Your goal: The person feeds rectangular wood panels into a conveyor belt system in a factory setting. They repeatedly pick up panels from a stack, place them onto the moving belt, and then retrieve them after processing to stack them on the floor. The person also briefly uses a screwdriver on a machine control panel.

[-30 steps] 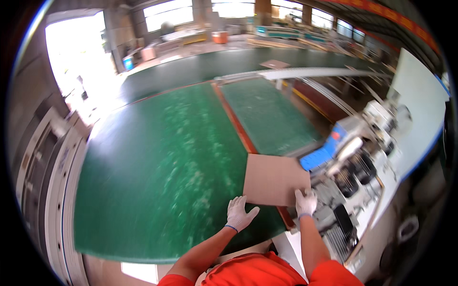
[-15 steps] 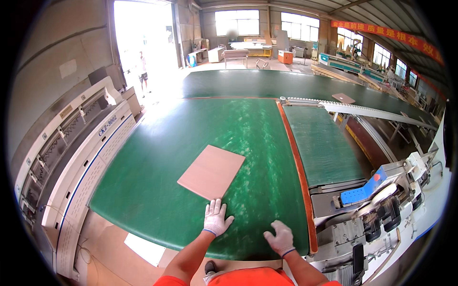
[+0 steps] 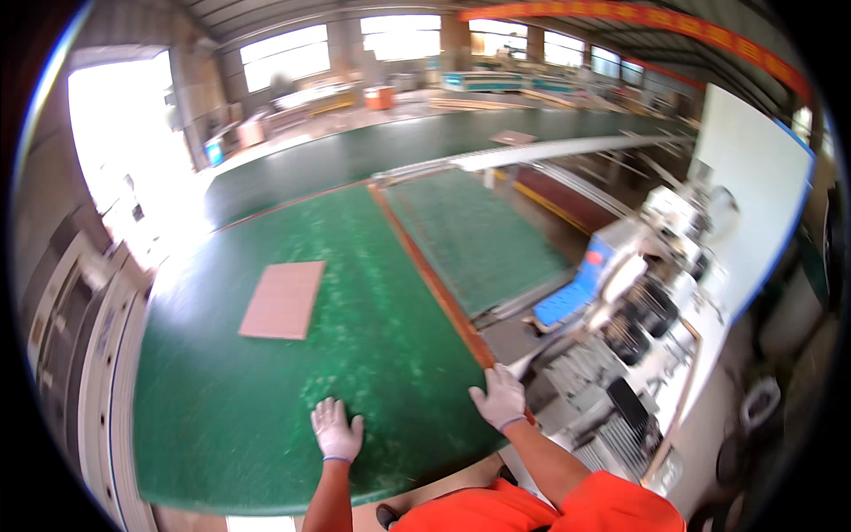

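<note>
A flat pinkish-brown square panel point(image 3: 284, 300) lies on the green-topped table point(image 3: 222, 417), ahead of my hands and touched by neither. My left hand point(image 3: 335, 429), in a white glove, is over the near part of the table, its fingers spread and nothing in them. At the table's right edge, by the orange-brown edging strip point(image 3: 425, 269), is my right hand point(image 3: 501, 396), also gloved in white. Its fingers are stretched out and it holds nothing.
A machine with a blue guard point(image 3: 567, 300) and motors stands close on my right. Beyond the table runs a long green conveyor belt point(image 3: 337, 155) carrying another brown panel point(image 3: 513, 137). A white machine point(image 3: 106, 381) lines the left side.
My view has swung to the right. My left hand has come away from the panel's near corner, and my right hand has moved to the edging strip.
</note>
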### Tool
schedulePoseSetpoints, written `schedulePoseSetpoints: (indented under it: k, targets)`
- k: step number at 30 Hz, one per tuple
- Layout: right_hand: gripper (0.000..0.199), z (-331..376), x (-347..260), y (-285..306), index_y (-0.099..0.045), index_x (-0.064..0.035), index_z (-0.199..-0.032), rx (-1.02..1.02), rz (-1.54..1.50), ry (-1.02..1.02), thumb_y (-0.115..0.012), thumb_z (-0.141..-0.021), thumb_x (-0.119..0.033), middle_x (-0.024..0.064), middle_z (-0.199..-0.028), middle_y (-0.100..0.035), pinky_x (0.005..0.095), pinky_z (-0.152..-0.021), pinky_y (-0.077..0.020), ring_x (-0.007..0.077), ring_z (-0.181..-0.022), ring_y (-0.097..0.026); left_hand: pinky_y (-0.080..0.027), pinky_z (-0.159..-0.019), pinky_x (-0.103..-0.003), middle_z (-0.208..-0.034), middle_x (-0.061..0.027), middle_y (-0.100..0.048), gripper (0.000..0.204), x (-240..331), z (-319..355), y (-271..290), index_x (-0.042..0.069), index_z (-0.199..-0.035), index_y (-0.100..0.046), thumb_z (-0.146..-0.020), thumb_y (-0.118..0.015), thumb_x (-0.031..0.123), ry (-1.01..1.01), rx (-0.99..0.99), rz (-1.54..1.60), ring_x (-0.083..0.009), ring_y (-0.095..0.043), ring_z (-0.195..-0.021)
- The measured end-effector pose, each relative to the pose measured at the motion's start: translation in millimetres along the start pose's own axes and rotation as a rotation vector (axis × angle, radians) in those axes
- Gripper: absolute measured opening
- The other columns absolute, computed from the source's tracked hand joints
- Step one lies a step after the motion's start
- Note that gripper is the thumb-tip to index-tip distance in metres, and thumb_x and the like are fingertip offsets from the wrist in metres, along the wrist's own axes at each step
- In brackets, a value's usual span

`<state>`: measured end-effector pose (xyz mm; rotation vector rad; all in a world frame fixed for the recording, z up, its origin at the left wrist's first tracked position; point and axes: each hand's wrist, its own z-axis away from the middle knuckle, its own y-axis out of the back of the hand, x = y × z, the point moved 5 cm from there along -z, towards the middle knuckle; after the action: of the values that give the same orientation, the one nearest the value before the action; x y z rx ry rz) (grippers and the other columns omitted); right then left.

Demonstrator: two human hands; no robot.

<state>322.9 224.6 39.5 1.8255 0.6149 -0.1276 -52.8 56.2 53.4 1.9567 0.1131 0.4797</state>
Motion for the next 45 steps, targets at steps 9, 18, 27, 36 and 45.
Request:
schedulePoseSetpoints:
  k: [9, 18, 27, 36, 45]
  targets:
    - [0.065, -2, 4, 13, -0.061, -0.0054, -0.142, -0.004, -0.006, -0.086, -0.067, -0.097, -0.051, 0.0212, -0.154, -0.055, 0.0547, -0.113, -0.0439, 0.0417, -0.139, -0.054, -0.023, -0.131, -0.059, -0.157, -0.0283, -0.052, 0.063, 11, -14, -20, -0.005, -0.141, -0.062, -0.094, -0.069, 0.036, -0.026, -0.030, 0.053, -0.0496, -0.041, -0.151]
    - [0.053, -5, 2, 15, -0.064, -0.0068, -0.131, 0.069, -0.032, -0.066, -0.067, -0.096, -0.047, 0.0142, -0.143, -0.060, 0.0555, -0.106, -0.0463, 0.0386, -0.127, -0.059, -0.025, -0.130, -0.058, -0.156, -0.0274, -0.054, 0.059, 19, -6, -20, -0.005, -0.139, -0.063, -0.094, -0.069, 0.033, -0.043, -0.016, 0.053, -0.0488, -0.043, -0.149]
    - [0.058, -5, 3, 7, -0.063, -0.0058, -0.136, 0.046, 0.031, -0.083, -0.067, -0.096, -0.048, 0.0180, -0.150, -0.055, 0.0588, -0.113, -0.0418, 0.0402, -0.143, -0.048, -0.026, -0.130, -0.059, -0.153, -0.0275, -0.056, 0.058, 24, 1, -17, -0.006, -0.137, -0.064, -0.093, -0.070, 0.030, -0.046, -0.011, 0.076, -0.0488, -0.044, -0.149]
    - [0.070, -8, 8, -9, -0.055, -0.0014, -0.145, 0.014, 0.083, -0.082, -0.064, -0.098, -0.053, 0.0218, -0.160, -0.047, 0.0629, -0.113, -0.0425, 0.0419, -0.150, -0.042, -0.027, -0.129, -0.059, -0.153, -0.0261, -0.057, 0.055, 21, 8, -19, -0.005, -0.137, -0.064, -0.094, -0.069, 0.030, -0.056, 0.007, 0.049, -0.0482, -0.044, -0.148]
    - [0.070, -11, 8, -9, -0.054, -0.0002, -0.146, -0.017, 0.081, -0.109, -0.062, -0.100, -0.053, 0.0212, -0.162, -0.046, 0.0628, -0.114, -0.0417, 0.0420, -0.152, -0.041, -0.028, -0.129, -0.059, -0.154, -0.0263, -0.056, 0.054, 19, 7, -25, -0.005, -0.137, -0.064, -0.096, -0.068, 0.030, -0.075, 0.008, 0.033, -0.0481, -0.045, -0.148]
